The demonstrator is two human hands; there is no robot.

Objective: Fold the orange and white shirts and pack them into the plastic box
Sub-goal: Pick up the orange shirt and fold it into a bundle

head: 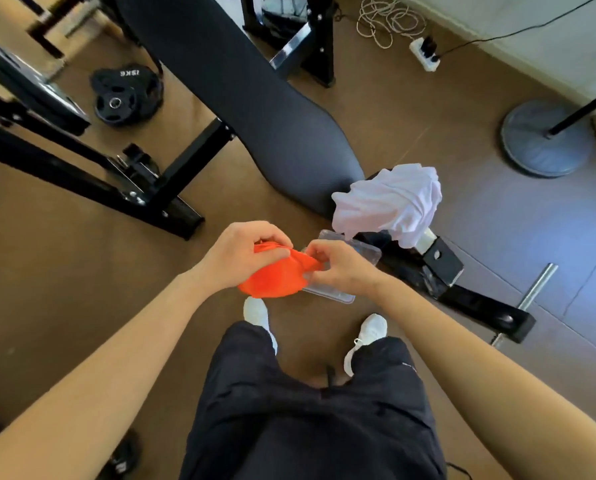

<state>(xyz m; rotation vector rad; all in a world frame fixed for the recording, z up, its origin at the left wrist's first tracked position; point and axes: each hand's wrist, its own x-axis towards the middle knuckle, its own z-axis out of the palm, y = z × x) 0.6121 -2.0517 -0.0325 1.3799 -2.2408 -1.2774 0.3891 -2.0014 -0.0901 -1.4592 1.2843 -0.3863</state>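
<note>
The orange shirt (275, 277) hangs bunched in the air in front of me, above my feet. My left hand (241, 252) grips its upper left part with curled fingers. My right hand (338, 266) pinches the cloth at its right end. A clear plastic box (358, 249) lies on the brown floor just behind the shirt, partly hidden by my right hand. The white shirt (390, 202) lies crumpled on the end of the black weight bench (255, 109), just beyond the box.
The bench's black frame (462, 292) runs along the floor to my right. A rack with weight plates (126, 95) stands to the left. A fan base (546, 140), a power strip (424, 53) and coiled cable lie at the back right.
</note>
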